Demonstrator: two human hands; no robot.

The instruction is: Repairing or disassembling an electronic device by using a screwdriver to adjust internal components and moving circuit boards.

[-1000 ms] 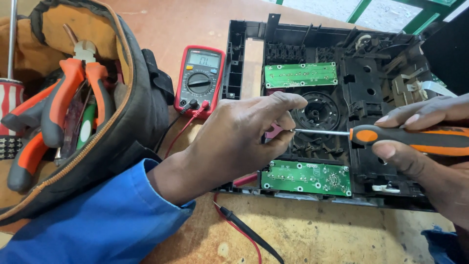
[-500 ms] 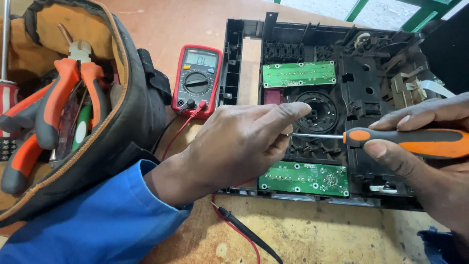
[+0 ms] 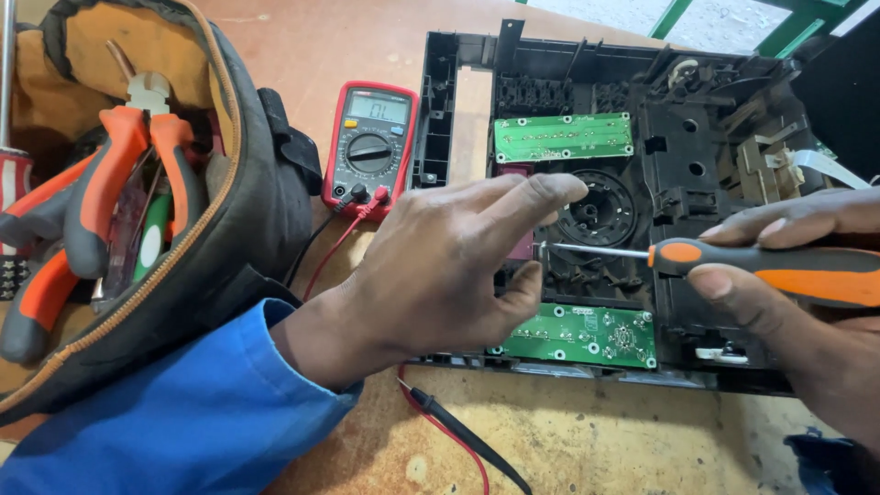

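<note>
- Orange-and-black screwdriver (image 3: 761,268) lies level across the right side of the black plastic chassis (image 3: 706,174), clenched in the right hand (image 3: 807,302); its tip sits beside the left hand's fingertips.
- Left hand (image 3: 449,275) holds nothing, grip released, fingers spread over the chassis centre between two green circuit boards (image 3: 563,137).
- Red multimeter (image 3: 370,147) and tool bag (image 3: 137,211) sit left on the surface (image 3: 587,431).

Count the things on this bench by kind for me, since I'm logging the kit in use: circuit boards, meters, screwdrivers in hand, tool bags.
Green circuit boards: 2, upper and lower, in the black chassis
Red multimeter: 1
Orange-handled screwdriver, in the right hand: 1
Tool bag: 1
Total: 5
</note>
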